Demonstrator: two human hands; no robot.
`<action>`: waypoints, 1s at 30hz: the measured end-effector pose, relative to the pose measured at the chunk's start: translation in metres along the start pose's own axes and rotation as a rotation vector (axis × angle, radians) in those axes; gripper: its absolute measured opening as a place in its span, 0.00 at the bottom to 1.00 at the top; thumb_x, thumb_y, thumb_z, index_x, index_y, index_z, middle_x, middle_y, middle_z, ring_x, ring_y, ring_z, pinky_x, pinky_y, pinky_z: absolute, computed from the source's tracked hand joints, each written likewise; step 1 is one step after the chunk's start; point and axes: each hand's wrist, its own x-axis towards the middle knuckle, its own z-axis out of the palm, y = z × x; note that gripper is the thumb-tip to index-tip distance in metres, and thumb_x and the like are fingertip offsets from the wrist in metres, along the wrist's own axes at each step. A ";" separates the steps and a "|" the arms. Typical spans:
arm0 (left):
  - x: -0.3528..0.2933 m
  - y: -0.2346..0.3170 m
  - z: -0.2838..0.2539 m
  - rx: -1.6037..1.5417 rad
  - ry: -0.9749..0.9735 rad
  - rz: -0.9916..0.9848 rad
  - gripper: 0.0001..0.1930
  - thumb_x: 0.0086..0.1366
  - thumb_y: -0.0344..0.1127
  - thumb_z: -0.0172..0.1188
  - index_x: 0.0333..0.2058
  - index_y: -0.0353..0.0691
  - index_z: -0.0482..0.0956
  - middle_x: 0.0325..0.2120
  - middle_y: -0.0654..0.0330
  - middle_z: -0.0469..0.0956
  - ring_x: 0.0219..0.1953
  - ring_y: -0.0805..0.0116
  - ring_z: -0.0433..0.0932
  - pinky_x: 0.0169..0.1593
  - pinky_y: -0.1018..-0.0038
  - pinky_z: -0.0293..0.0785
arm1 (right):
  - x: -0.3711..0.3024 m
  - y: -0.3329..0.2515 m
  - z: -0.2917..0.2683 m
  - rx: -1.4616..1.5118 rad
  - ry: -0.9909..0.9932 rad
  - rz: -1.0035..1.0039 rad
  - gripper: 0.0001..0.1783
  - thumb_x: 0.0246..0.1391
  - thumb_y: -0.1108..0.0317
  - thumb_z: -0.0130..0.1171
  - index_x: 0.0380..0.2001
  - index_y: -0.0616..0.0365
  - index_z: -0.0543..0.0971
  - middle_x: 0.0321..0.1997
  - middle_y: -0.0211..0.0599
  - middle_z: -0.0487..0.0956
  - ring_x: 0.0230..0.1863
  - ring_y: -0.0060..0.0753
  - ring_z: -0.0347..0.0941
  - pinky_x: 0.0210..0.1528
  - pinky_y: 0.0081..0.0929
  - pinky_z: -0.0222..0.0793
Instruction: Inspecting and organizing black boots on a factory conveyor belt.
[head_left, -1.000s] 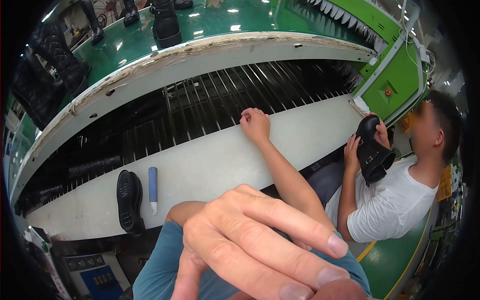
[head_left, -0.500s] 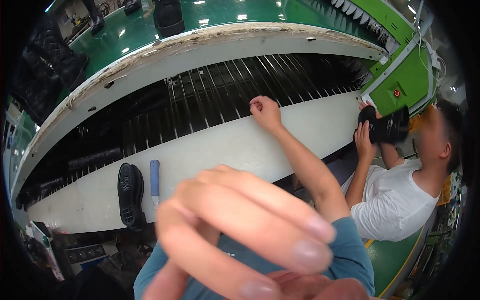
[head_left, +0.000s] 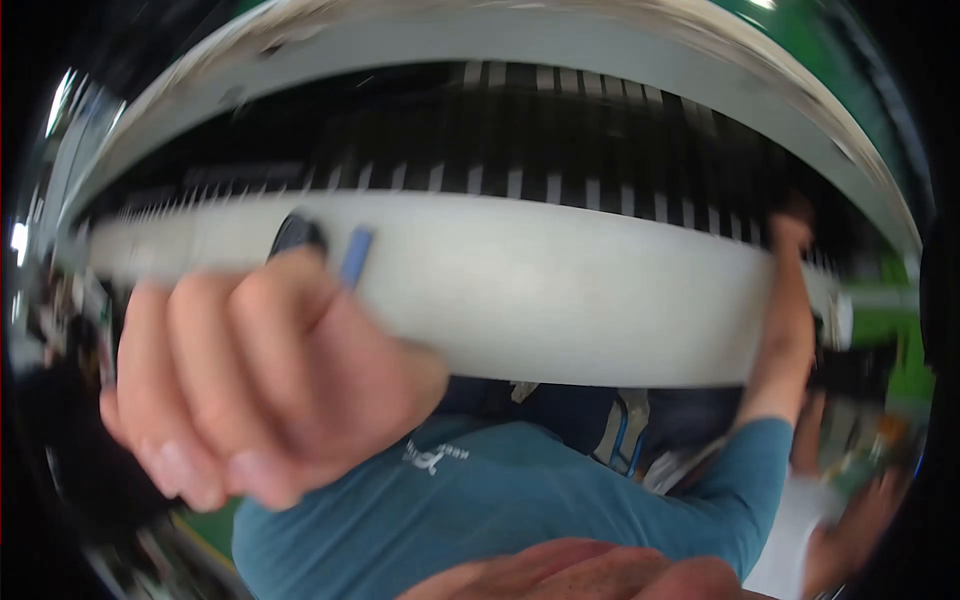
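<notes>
My left hand (head_left: 250, 370) is raised large in front of the pale counter, its fingers bent down side by side. I see nothing in it, though its palm is mostly turned from view. Past its knuckles lies a black shoe sole (head_left: 298, 232), partly hidden by the hand. Beside the sole is a tool with a flat blue handle (head_left: 357, 252), its lower end covered. My right arm stretches far right over the counter. Smeared by motion, my right hand (head_left: 793, 228) is by the metal rods (head_left: 515, 185), and its fingers cannot be made out.
The long white counter (head_left: 600, 290) curves in front of me, with the row of rods along its far side. Beyond them runs a pale raised rim (head_left: 560, 50). A co-worker in a white top (head_left: 790, 530) is close at the lower right, near green machinery (head_left: 905, 340).
The view has swung, blurring the scene. My left hand has gone from the lower middle to the left, near the sole. My right arm now reaches farther right along the rods.
</notes>
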 end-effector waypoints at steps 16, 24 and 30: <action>0.000 -0.026 -0.003 0.007 0.105 -0.378 0.29 0.82 0.46 0.48 0.24 0.33 0.80 0.19 0.48 0.84 0.15 0.66 0.81 0.17 0.77 0.72 | 0.043 0.019 -0.015 0.277 0.196 -0.342 0.28 0.73 0.59 0.49 0.73 0.46 0.75 0.56 0.49 0.87 0.50 0.49 0.88 0.48 0.53 0.85; -0.007 -0.004 -0.002 -0.486 0.188 -0.506 0.18 0.75 0.29 0.55 0.22 0.32 0.78 0.18 0.50 0.84 0.15 0.69 0.81 0.15 0.77 0.69 | 0.002 0.011 -0.125 0.739 0.080 -0.410 0.22 0.73 0.61 0.52 0.66 0.50 0.78 0.52 0.43 0.87 0.48 0.40 0.85 0.47 0.45 0.83; -0.016 -0.014 0.006 -0.398 0.046 -0.415 0.19 0.75 0.29 0.56 0.21 0.33 0.78 0.19 0.51 0.84 0.17 0.70 0.81 0.18 0.76 0.72 | -0.156 -0.057 -0.255 1.091 0.013 -0.396 0.18 0.73 0.62 0.55 0.60 0.53 0.80 0.50 0.39 0.86 0.46 0.33 0.83 0.46 0.39 0.82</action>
